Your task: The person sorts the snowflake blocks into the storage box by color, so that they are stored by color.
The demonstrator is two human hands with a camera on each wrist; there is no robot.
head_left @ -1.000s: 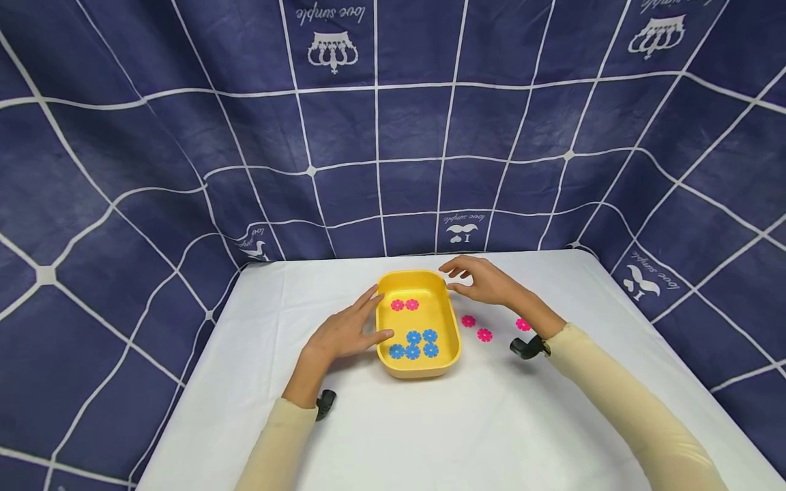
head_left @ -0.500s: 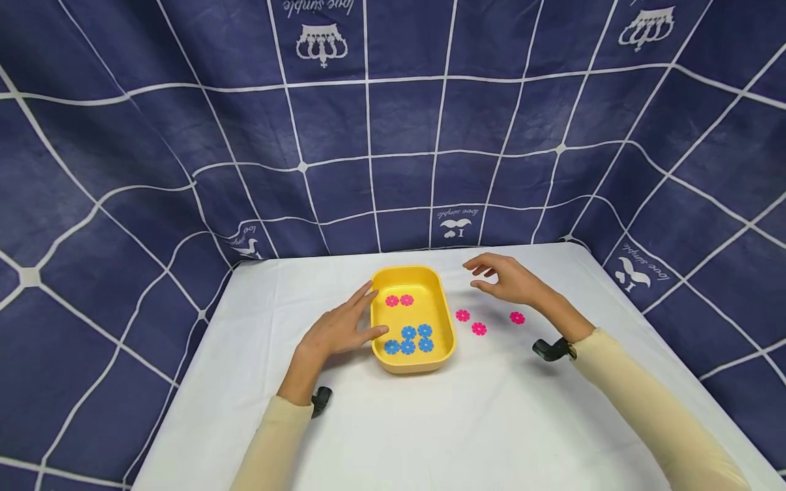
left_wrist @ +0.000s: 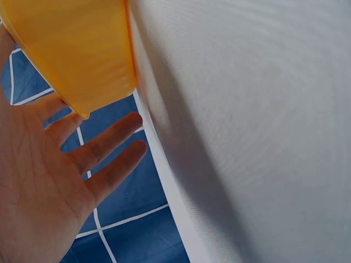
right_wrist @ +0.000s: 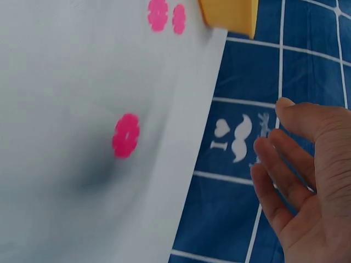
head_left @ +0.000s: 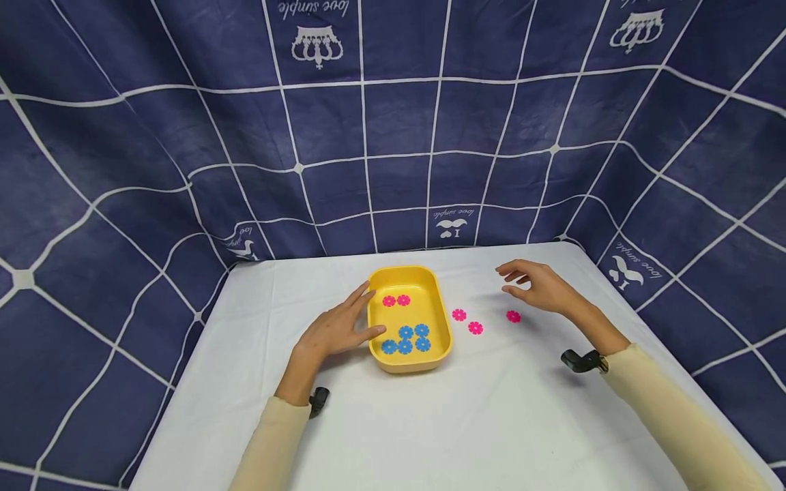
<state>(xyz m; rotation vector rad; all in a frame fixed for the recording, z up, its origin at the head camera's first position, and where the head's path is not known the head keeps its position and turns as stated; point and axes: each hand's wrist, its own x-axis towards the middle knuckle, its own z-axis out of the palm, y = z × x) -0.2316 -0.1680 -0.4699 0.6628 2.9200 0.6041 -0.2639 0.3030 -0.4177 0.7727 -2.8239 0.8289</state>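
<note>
A yellow tray [head_left: 443,326] stands on the white-covered table. Inside it two pink flower-shaped discs [head_left: 389,301] lie towards the far end, and several blue flower-shaped discs [head_left: 405,333] towards the near end. My left hand [head_left: 334,331] rests at the tray's left rim, thumb and fingertips over the edge; the left wrist view shows its fingers spread beside the tray wall [left_wrist: 82,49]. Above the table, right of the tray, hangs my right hand [head_left: 540,286], holding nothing, fingers loosely bent. Nearest to it on the cloth is a single pink disc [head_left: 513,316].
Two more pink discs [head_left: 475,328] lie just right of the tray. Blue cloth with white lines [head_left: 399,123] rises behind and at both sides of the table [head_left: 467,423]. Each wrist carries a small black device [head_left: 580,361].
My right hand has moved right, away from the tray's rim, past the loose pink discs. The left hand stays at the tray. The whole view has shifted slightly.
</note>
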